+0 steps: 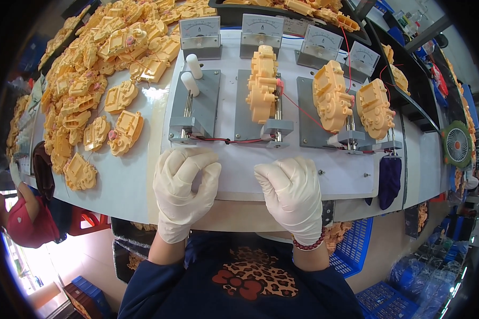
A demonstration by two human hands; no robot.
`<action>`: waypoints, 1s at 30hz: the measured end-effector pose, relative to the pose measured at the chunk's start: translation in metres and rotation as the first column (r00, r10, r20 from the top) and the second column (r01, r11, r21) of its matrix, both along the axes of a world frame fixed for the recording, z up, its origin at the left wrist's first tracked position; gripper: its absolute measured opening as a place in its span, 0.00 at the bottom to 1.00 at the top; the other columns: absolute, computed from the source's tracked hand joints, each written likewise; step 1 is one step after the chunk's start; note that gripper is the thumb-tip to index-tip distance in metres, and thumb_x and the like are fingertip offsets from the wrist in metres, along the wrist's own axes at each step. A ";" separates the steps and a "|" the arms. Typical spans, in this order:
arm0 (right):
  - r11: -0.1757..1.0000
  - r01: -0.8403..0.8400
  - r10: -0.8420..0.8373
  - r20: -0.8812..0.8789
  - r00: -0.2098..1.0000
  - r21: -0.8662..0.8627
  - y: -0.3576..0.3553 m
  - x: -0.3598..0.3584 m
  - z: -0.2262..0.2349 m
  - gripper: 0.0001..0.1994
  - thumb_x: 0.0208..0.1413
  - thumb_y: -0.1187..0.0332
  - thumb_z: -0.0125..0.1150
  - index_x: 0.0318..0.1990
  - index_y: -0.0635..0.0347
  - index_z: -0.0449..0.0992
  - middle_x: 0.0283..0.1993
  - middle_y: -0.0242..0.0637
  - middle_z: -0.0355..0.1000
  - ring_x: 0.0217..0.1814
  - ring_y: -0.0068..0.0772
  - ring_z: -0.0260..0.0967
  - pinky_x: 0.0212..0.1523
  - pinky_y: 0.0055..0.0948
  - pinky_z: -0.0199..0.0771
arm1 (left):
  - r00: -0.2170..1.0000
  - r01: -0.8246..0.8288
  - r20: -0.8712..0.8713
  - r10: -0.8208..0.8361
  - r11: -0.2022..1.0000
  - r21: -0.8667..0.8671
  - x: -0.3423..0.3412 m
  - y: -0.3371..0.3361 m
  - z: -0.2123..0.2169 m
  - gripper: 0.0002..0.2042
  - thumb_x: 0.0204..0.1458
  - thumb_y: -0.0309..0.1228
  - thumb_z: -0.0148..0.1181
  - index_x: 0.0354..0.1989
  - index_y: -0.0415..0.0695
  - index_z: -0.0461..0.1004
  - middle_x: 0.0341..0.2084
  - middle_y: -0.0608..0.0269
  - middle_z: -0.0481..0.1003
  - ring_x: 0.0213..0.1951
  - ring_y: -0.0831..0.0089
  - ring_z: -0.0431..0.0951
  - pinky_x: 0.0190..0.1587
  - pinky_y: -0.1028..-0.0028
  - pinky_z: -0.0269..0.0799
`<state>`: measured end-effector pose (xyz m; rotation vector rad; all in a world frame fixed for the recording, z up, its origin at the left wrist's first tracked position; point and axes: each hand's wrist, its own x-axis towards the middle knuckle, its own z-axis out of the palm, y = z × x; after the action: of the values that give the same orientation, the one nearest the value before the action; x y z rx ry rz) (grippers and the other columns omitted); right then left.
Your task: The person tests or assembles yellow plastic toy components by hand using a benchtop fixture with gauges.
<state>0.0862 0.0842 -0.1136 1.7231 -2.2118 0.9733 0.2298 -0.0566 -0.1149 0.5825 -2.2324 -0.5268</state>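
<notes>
My left hand [186,189], in a white glove, rests at the front edge of the white board [239,181], just before the leftmost test fixture [207,111]. Its fingers curl in toward the thumb, and nothing shows between them. In a matching glove, my right hand [292,194] is closed near the board's middle, apart from any part. That left fixture bears two white pegs [190,84] and no housing. Yellow plastic gearbox housings sit upright on the others: one [262,85] in the middle, another [331,98] to its right, and a third [375,109] at the far right.
Behind the fixtures stand dial ammeters [262,33]. A big heap of yellow housings [74,80] covers the table's left, with several loose ones [126,133] nearer. Thin red wires [303,110] run among the fixtures. A green fan [456,144] stands right; a blue crate [352,247] sits below.
</notes>
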 end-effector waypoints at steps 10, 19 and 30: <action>0.965 -0.091 0.227 0.616 0.754 -0.245 -0.006 -0.007 0.012 0.34 0.46 0.73 0.71 0.62 0.64 0.62 0.51 0.45 0.70 0.50 0.36 0.71 0.51 0.32 0.71 | 0.947 0.315 0.032 -0.320 0.904 -0.288 -0.034 -0.025 0.099 0.14 0.45 0.26 0.64 0.42 0.44 0.77 0.31 0.59 0.78 0.32 0.60 0.77 0.38 0.65 0.70; 0.926 -0.178 0.341 0.536 0.772 -0.333 0.002 -0.006 0.009 0.26 0.40 0.78 0.65 0.53 0.65 0.70 0.43 0.45 0.75 0.39 0.37 0.75 0.43 0.30 0.77 | 0.739 0.357 0.553 -0.386 0.920 0.164 -0.109 -0.052 0.093 0.15 0.57 0.43 0.56 0.41 0.43 0.74 0.22 0.46 0.76 0.28 0.48 0.78 0.35 0.60 0.72; 0.911 -0.242 0.385 0.474 0.792 -0.334 0.004 -0.012 0.007 0.32 0.39 0.74 0.68 0.56 0.66 0.67 0.45 0.42 0.75 0.39 0.30 0.71 0.43 0.28 0.72 | 0.797 0.468 0.392 -0.459 0.880 0.080 -0.247 -0.136 0.214 0.19 0.59 0.42 0.53 0.51 0.41 0.73 0.43 0.50 0.77 0.45 0.61 0.78 0.46 0.67 0.73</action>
<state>0.0746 0.0878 -0.1065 1.9032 -1.9576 1.9396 -0.0173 -0.1924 0.0995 0.1176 -2.7944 -0.6739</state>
